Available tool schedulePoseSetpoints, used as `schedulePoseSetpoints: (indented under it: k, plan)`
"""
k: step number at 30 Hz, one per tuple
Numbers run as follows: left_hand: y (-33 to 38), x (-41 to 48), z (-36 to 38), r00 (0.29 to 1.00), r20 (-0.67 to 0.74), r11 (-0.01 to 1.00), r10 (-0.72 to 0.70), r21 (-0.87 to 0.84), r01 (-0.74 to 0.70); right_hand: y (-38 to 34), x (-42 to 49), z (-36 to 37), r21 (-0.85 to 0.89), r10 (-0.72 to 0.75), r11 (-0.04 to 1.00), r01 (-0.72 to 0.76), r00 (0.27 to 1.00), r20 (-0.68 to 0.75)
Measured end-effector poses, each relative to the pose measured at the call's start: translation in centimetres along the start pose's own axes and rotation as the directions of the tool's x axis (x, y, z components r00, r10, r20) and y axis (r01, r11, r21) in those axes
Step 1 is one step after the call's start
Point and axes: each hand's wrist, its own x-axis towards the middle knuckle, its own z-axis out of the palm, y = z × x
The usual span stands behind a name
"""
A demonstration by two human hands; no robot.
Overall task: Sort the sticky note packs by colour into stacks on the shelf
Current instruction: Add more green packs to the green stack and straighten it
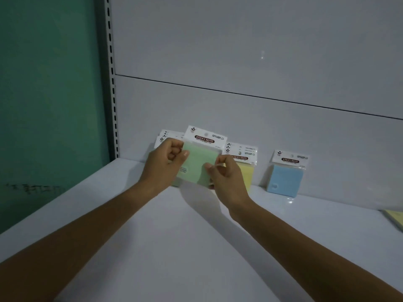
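The white shelf (152, 247) has lots of bare room in front. Both hands hold one green pack (197, 168) above it by the back wall: left hand (165, 163) pinches its left edge, right hand (224, 175) its right. More packs hide behind. Yellow pack (246, 173) and blue pack (284, 179) lean nearby. Another yellow one (395, 216) is cut off.

**Colours noted, shelf view**

Held pack (197, 165): pale green pad, white header card with dark red "STICKY NOTE" band. Pack to its right (245, 171): pale yellow pad, same white header. Far pack (285, 179): light blue pad, white header. Shelf (152, 247) was white-grey; wall at left (48, 83) teal green.
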Motion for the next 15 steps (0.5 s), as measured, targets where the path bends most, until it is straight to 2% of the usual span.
schedulePoseSetpoints:
  k: [3,6,8,10,12,15]
  plan:
    - [-2.3,-0.5,-3.2,0.996,0.019,0.995,-0.088,0.043,0.087,0.7,0.6,3.1,-0.23,-0.092,0.968,0.103,0.994,0.058]
    - [-4.0,-0.4,-4.9,0.983,0.015,0.976,-0.184,0.119,0.181,1.8,1.5,5.0,-0.419,-0.112,0.895,0.153,0.986,0.121]
    - [-5.2,-0.3,-5.2,0.977,-0.016,0.956,-0.211,0.204,0.21,2.6,2.0,5.5,-0.514,-0.125,0.842,0.165,0.986,0.112]
    - [-6.1,-0.2,-5.2,0.975,-0.058,0.943,-0.212,0.25,0.22,3.3,2.1,5.7,-0.539,-0.11,0.832,0.133,0.991,0.076]
    - [-6.5,-0.2,-5.0,0.965,-0.053,0.944,-0.256,0.2,0.261,4.0,1.9,5.6,-0.511,-0.064,0.855,0.09,0.996,0.068]
    - [-6.8,-0.1,-4.7,0.958,0.038,0.938,-0.283,0.22,0.269,4.2,2.0,5.0,-0.494,-0.011,0.864,0.1,0.984,0.18]
